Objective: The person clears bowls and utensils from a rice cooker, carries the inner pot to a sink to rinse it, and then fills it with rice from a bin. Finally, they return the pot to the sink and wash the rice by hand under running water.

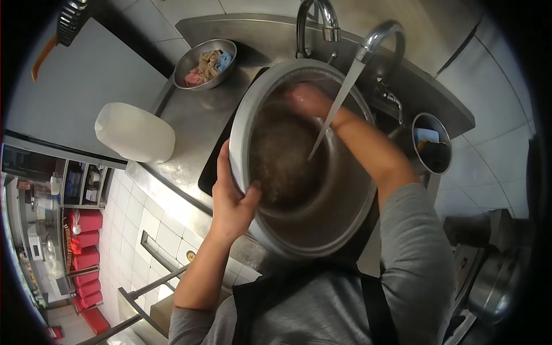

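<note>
A large metal pot (pixel 242 129) is tilted in the sink, with brownish water (pixel 287 164) inside. My left hand (pixel 233 201) grips its left rim, thumb on the inner side and fingers along the outside. Inside the pot, near the far wall, is my right hand (pixel 309 99). It is blurred, and its fingers are partly hidden, so I cannot make out whether anything is in them. From the right-hand faucet (pixel 379 37), a stream of water (pixel 339 100) runs past my right wrist into the pot.
A bowl of cloths (pixel 205 64) stands at the back left, and a white plastic jug (pixel 135 132) lies near the counter's left edge. A second faucet (pixel 316 23) rises behind the pot. At right is a metal container (pixel 432 144) with a sponge (pixel 426 135).
</note>
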The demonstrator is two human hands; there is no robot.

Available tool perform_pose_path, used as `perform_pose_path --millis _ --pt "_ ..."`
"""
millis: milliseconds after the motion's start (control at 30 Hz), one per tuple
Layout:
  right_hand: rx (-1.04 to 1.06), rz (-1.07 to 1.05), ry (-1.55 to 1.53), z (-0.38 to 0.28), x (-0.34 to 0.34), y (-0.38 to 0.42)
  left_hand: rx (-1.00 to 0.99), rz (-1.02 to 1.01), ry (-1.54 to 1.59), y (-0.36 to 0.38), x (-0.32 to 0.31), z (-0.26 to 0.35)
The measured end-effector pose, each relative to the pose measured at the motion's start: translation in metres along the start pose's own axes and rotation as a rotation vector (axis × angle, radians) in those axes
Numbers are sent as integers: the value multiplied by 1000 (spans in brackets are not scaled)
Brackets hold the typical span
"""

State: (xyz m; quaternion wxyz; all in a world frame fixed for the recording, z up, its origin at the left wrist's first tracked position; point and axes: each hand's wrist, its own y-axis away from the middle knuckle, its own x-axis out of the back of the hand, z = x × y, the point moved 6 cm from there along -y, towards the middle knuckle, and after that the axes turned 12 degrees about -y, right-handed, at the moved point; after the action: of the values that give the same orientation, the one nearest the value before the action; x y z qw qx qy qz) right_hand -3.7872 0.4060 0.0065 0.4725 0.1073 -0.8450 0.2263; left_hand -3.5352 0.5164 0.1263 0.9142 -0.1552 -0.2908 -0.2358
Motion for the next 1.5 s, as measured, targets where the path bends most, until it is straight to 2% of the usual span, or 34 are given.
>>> perform_pose_path --millis 100,133,167,267,300,333,367,400,433,467,500,533,567,600,633,667,700,733,800,833,867,900,933,1000,1100,1200,1233,1333,1367,1400,1433,1467,1500 --pt "255 197 0 -41 -1 -3 -11 -3 -43 4 1 -3" --pt "221 367 -25 -24 2 19 -11 -4 -28 4 0 -5" --pt "99 410 -91 4 -14 51 -19 3 -12 1 0 -5" --pt "-639 399 -354 84 -142 192 -9 4 -21 3 2 -1" --pt "-831 405 -177 61 -164 219 -4 11 -25 3 3 2" --pt "-829 364 -380 65 -213 259 -28 29 49 3 1 0" --pt "-1077 202 -290 49 -249 273 -54 40 129 3 -3 -7" --pt "-826 -31 -130 -47 -214 246 -77 47 211 4 -6 -10" --pt "-725 -496 3 -74 -238 236 -56 32 168 4 -5 -6" --pt "-858 -214 -396 -91 -264 230 -85 36 166 3 -6 -7" --pt "-938 -57 -758 -120 -267 210 -61 33 183 4 -7 -8" --pt "-1084 161 -1238 -154 -251 178 -37 36 198 5 -7 -8" --pt "-1135 398 -1664 -181 -225 144 -55 29 212 5 -7 -6" --pt "-1057 584 -1997 -193 -185 105 -71 25 226 5 -7 -4" --pt "-805 347 -2462 -189 -160 57 -86 21 237 5 -6 -3" --pt "-664 628 -2473 -195 -76 48 -93 12 228 5 -6 -3" --pt "-569 930 -2243 -165 -40 56 -99 3 219 4 -6 -4" --pt "-465 942 -2038 -131 -11 73 -103 -9 210 4 -7 -7" --pt "-716 807 -1314 -107 65 141 -124 5 193 3 -8 -11" --pt "-758 795 -962 -82 98 175 -131 15 198 3 -9 -11" --pt "-708 823 -605 -33 123 218 -135 26 202 4 -9 -10" --pt "-746 817 -157 -29 159 252 -126 21 207 4 -9 -10" --pt "-904 644 208 -32 185 272 -114 10 210 4 -9 -9" --pt "-799 262 239 -2 193 296 -89 -4 239 6 -10 -3" --pt "-1243 -143 279 12 185 307 -73 6 254 8 -8 3" --pt "-1165 -345 608 -35 174 284 -114 32 202 6 -6 2" --pt "-1185 -372 624 -41 170 285 -119 33 211 5 -6 1" --pt "-1098 -167 567 -20 170 303 -134 36 205 5 -8 1" --pt "-1021 56 580 -18 180 308 -134 36 193 6 -8 0" --pt "-794 300 650 -24 197 307 -126 36 195 7 -8 -1" --pt "-667 443 640 -39 212 298 -120 40 197 6 -9 0" --pt "-773 573 281 -58 223 284 -115 44 199 5 -9 0" --pt "-732 526 136 -76 217 262 -121 55 138 6 -7 -2"
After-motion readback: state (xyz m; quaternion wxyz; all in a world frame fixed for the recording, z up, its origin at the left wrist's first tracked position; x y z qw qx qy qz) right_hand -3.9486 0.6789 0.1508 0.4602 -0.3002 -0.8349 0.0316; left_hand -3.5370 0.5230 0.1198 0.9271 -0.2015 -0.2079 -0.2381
